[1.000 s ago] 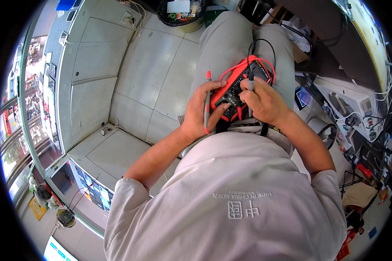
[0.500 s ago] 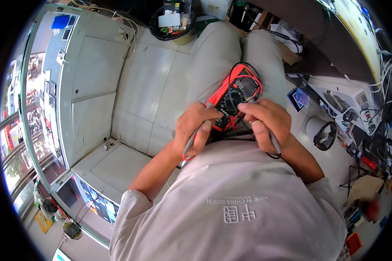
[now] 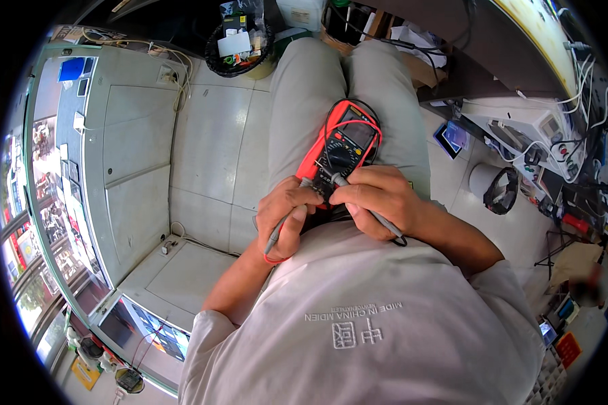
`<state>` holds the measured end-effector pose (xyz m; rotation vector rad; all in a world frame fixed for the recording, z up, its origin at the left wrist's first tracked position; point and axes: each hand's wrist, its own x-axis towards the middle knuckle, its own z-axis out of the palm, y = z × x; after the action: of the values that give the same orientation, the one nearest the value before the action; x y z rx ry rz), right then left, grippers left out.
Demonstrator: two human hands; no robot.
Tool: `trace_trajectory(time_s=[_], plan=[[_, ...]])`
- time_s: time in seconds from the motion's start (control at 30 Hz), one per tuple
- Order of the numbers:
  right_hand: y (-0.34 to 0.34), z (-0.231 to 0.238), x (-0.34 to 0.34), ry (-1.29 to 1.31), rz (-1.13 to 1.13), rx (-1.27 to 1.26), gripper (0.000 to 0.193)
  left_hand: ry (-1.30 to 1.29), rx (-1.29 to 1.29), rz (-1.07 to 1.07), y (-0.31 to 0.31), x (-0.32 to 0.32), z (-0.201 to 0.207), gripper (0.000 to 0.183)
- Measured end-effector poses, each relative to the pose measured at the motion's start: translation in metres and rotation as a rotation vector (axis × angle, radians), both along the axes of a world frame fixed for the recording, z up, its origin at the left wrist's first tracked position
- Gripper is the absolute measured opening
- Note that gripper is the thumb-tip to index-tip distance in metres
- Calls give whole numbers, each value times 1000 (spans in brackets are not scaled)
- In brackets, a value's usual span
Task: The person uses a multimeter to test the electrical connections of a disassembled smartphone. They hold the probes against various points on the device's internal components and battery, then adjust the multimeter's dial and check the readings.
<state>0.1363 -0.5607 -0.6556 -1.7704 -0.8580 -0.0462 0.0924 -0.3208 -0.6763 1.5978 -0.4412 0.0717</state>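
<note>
A red and black multimeter lies tilted across my thighs, its screen end away from me and its dial partly covered by leads. My left hand is closed round a grey test probe with a red lead, over the meter's near left corner. In my right hand I grip a second grey test probe, which has a black lead. Its front end points up and left over the meter's lower face. Both hands' fingertips are close together at the meter's near end. The looped black lead curls round the screen end.
Ahead, a lined waste bin full of packaging stands by a dark desk. Pale cabinets line the left side. Toward the right are another bin, a tablet-like device on the floor, and white equipment with cables.
My right hand has come closer to my left, bringing the two probes nearer each other over the meter's lower end. The whole scene has shifted left in the view.
</note>
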Motion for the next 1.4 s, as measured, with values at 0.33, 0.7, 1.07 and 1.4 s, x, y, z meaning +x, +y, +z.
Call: trace_trajectory(time_s=[0.33,0.7,1.07,1.4], plan=[[-1,-3,-2,20,-17,13,20,14,3,23,-2,-1,-2,26],[-3,-4,-3,12,-25,12,20,34,-16,37,-5,-2,-2,32],[-2,0,-1,45,-23,2,18,42,-8,52,-2,-5,-6,26],[-1,0,-1,63,-21,0,18,11,-6,55,-3,-2,-6,23]])
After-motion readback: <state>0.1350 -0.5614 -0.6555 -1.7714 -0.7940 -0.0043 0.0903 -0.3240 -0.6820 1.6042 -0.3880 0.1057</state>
